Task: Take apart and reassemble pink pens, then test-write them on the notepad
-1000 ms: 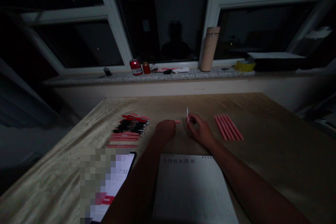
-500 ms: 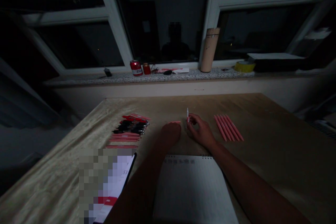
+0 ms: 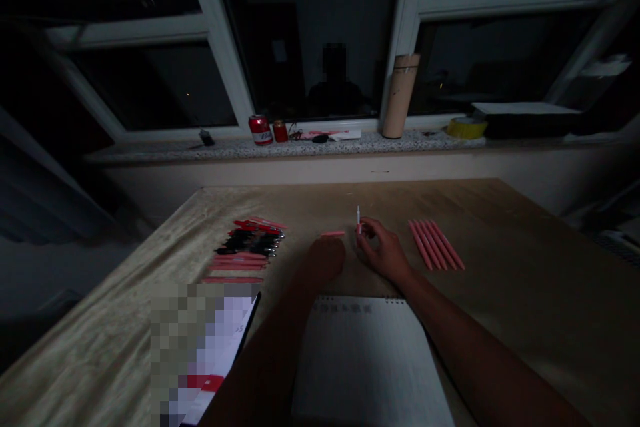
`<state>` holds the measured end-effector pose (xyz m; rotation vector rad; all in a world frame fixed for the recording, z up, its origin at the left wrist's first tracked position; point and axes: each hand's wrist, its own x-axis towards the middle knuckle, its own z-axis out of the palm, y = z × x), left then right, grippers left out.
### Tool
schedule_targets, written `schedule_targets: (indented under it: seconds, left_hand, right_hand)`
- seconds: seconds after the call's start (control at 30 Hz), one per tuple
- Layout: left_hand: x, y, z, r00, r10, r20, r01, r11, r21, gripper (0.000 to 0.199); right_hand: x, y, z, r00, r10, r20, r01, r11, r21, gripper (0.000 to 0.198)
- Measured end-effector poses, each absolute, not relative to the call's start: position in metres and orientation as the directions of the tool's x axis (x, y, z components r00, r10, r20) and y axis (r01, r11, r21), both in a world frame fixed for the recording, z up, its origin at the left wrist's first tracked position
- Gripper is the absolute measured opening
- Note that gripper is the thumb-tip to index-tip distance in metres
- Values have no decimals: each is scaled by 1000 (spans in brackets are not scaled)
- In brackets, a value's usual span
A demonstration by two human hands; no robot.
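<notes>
My right hand (image 3: 384, 248) is closed, its thumb and fingers pinching an opened pen (image 3: 359, 219) that stands upright. A thin white refill sticks up from it, and a bit of pink shows lower down by the fingertips. Close by on the left, my left hand (image 3: 327, 259) is curled into a fist just above the table, its fingertips hidden from me. Just beyond its knuckles lies a short pink pen barrel (image 3: 333, 233). Several pink pens (image 3: 435, 245) lie side by side, slanted, to the right of my right hand.
Several black, red and pink pens (image 3: 250, 240) lie heaped at the left. A spiral notepad (image 3: 373, 360) lies under my forearms, and a partly blurred phone (image 3: 225, 347) is at the lower left. On the windowsill (image 3: 225, 151) stand a red can (image 3: 260, 130), a tall cylinder (image 3: 401, 97) and yellow tape (image 3: 466, 128).
My left hand has shifted down slightly, so more of the pink barrel beyond it shows. My right hand keeps the opened pen upright in nearly the same place.
</notes>
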<state>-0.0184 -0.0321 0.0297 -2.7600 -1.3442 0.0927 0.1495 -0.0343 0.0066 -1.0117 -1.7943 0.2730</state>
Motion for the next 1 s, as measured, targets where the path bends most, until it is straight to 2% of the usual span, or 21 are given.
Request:
schedule_targets:
  seconds: [0.1,0.3,0.53,0.63,0.7,0.77,0.83,0.9,1.0]
  left_hand:
    - [-19,-33,35,621,784,2,783,-619,-65,30]
    - [-19,-34,40,588,806,-64,809,-587,35,29]
    - [-22,-34,41,582,813,-6,813,-582,8,27]
    - [-24,-30,45,568,817,97,817,-574,53,27]
    - [-23,-27,49,536,821,196,804,-567,177,25]
    - [-21,-23,55,453,847,278,753,-530,389,19]
    - [-17,-20,60,346,882,320,622,-471,626,16]
    - [-14,-20,66,220,920,325,437,-391,810,18]
    - [-10,-22,75,57,947,316,214,-321,923,23]
  right_hand:
    - [150,-34,6,-134,740,660,507,623,-596,28]
    - [150,-34,6,-131,748,651,510,614,-602,30]
    - [149,-34,5,-123,749,652,514,609,-603,29]
    - [149,-34,5,-124,742,659,511,617,-598,28]
    - [149,-34,5,-124,742,659,514,616,-597,28]
    - [150,-34,5,-132,746,653,519,613,-596,29]
    - [149,-34,5,-144,742,655,524,619,-586,29]
    - [149,-34,5,-164,732,661,530,631,-567,30]
    - [147,-36,6,-205,710,674,535,657,-531,31]
